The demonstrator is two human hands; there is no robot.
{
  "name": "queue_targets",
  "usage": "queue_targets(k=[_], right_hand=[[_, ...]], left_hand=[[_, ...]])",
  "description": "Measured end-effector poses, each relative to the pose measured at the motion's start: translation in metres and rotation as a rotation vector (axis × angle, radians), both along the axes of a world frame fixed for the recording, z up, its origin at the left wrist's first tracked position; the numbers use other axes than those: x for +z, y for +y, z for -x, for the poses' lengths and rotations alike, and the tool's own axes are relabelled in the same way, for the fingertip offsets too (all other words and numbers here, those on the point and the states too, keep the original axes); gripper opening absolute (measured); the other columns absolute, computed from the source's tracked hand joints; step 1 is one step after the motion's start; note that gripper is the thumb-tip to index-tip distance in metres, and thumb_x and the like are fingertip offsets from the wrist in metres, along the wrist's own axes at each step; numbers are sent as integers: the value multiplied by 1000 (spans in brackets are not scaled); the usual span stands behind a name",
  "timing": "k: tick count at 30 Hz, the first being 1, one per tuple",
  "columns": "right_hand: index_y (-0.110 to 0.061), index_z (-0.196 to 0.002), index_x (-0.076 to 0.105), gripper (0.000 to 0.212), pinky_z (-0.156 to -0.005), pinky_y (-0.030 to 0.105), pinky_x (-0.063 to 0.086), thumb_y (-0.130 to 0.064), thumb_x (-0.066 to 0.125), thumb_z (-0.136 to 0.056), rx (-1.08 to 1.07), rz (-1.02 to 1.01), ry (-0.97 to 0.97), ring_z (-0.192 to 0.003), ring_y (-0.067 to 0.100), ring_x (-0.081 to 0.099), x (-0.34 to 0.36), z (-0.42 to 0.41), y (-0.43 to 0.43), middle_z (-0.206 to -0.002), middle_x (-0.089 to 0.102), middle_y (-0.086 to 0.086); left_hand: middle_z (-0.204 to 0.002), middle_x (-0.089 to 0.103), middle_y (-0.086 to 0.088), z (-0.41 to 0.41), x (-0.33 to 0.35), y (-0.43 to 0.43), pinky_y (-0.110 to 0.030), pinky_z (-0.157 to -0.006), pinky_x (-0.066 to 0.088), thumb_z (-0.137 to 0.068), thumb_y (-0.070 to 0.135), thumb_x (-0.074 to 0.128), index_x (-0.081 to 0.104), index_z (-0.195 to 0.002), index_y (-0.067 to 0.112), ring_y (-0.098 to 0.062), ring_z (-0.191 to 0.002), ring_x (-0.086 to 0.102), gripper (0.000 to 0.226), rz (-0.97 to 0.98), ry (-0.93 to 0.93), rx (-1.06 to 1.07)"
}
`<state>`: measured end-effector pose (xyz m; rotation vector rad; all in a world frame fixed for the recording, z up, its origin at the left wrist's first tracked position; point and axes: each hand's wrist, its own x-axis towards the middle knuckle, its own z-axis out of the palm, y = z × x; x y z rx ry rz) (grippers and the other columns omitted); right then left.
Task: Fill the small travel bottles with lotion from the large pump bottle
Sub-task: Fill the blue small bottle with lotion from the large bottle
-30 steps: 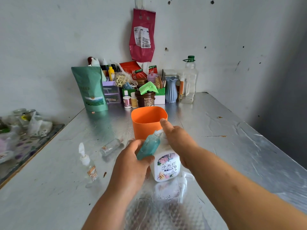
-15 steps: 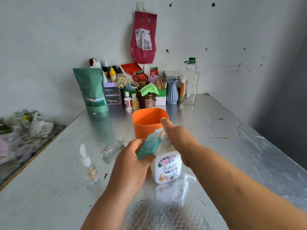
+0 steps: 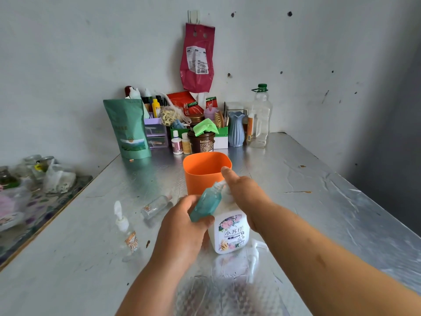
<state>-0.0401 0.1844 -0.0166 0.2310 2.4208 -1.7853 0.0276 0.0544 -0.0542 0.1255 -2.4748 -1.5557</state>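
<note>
teal travel bottle (image 3: 206, 205) tilted to nozzle of white pump bottle (image 3: 231, 236), clear travel bottle (image 3: 157, 206) lying flat

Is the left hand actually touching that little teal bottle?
Touching. The head view shows the left hand with its thumb and fingers curled round the lower end of the teal bottle, holding it tilted.

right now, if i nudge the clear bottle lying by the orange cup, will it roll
Probably yes: the clear bottle lies on its side, looks round, and the table is smooth and shiny. It looks empty, so likely light and quick to skid. Its cap end seems narrower, so it may curve rather than roll straight.
</note>
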Motion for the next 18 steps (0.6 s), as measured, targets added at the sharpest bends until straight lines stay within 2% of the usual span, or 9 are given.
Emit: queue_targets(k=[6, 10, 12, 15, 16, 18], right_hand=[[-8, -128, 54, 62, -81, 35, 36, -58, 41, -93, 10, -17, 0, -100, 26, 52, 6, -3, 0, -113, 57, 10], [-8, -119, 58, 52, -83, 37, 40, -51, 39, -97, 35, -78, 23, -104, 29, 56, 9, -2, 0, -114, 60, 14], [-10, -121, 56, 48, -84, 37, 42, -47, 37, -99, 65, -137, 45, -103, 29, 57, 8, 2, 0, -114, 60, 15], [-12, -123, 55, 46, -71, 31, 40, -45, 33, -100, 67, -178, 70, -82, 19, 54, 5, 3, 0, -91, 57, 6], [-11, -121, 56, 46, -71, 31, 39, -45, 33, -100, 55, -166, 83, -79, 19, 53, 3, 4, 0, -88, 56, 6], [-7, -119, 58, 46, -81, 34, 43, -42, 34, -101, 44, -144, 124, -89, 26, 56, -1, 2, 1, -96, 59, 13]], left_hand=[[-99, 69, 18, 0, 5, 1, -26, -79, 49, -83, 18, 73, 61, -105, 40, -2, -92, 64, 34, 7, 9, 9], [-98, 68, 19, 0, 5, 1, -20, -70, 46, -84, 20, 73, 59, -105, 42, -1, -89, 63, 33, 10, 2, 3], [-100, 68, 18, 1, 4, 1, -19, -69, 45, -84, 20, 73, 59, -106, 42, -1, -90, 63, 34, 7, 2, 0], [-99, 67, 20, 1, 4, 0, -17, -67, 43, -85, 20, 73, 58, -106, 43, 1, -90, 63, 34, 2, -2, -8], [-100, 67, 20, 2, 3, 0, -16, -66, 43, -85, 20, 73, 59, -106, 43, 1, -90, 63, 34, 3, -4, -9], [-99, 68, 20, 3, 0, -1, -13, -62, 44, -84, 19, 73, 59, -107, 42, 1, -88, 64, 35, 7, -9, -5]])
